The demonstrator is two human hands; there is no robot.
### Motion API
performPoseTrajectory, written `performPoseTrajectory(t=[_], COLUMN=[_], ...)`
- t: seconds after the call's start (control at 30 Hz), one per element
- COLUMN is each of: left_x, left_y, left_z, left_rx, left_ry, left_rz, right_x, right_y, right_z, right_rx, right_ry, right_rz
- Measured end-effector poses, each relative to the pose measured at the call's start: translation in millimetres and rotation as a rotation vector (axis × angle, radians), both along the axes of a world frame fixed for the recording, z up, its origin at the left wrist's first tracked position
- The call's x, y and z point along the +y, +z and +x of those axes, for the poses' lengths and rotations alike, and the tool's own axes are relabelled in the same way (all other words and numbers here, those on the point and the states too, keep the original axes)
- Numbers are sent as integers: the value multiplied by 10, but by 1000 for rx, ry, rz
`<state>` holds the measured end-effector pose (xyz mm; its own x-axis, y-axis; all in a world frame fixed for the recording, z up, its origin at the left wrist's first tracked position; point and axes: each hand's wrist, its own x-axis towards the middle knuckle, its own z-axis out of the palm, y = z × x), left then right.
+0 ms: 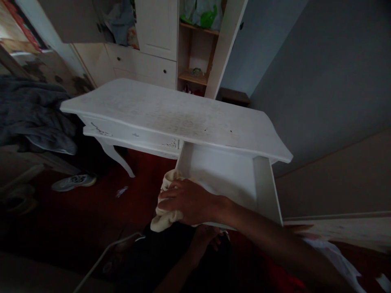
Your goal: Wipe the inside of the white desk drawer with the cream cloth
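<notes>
A white drawer (222, 167) stands pulled out from a white desk (195, 112) with a scuffed, stained top. My right hand (191, 201) is closed on a bunched cream cloth (166, 219), pressed against the drawer's front left corner. The cloth hangs over the outside of that corner. Below the drawer front, close to my dark-clothed lap, is my left hand (204, 240). Its fingers are curled and in shadow, and whatever they may hold cannot be made out. The inside of the drawer shows a plain white bottom.
A white wardrobe (157, 28) with open shelves stands behind the desk. Dark grey fabric (30, 110) is piled at left. On the reddish floor lie a sneaker (74, 182) and a crumpled scrap (121, 191). A pale cable (106, 250) runs near my lap. The grey wall (330, 89) rises at right.
</notes>
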<state>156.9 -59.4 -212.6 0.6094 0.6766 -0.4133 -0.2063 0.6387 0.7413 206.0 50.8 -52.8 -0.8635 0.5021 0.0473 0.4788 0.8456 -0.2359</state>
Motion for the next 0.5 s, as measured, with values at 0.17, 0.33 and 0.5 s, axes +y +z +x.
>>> performPoseTrajectory(t=[0.17,0.33,0.5], left_x=[-52,-37,24], left_y=[-173,-314,-276], left_z=[-7,7,-14], left_rx=[70,143,114], left_ry=[43,57,49], left_rz=[-8,2,24], right_x=[-227,-637,-1030], right_y=[56,148,186], right_z=[237,666,1078], right_rx=[-5,-59,-39], right_ry=[-37,-252,-395], right_rz=[-71,-176,-218])
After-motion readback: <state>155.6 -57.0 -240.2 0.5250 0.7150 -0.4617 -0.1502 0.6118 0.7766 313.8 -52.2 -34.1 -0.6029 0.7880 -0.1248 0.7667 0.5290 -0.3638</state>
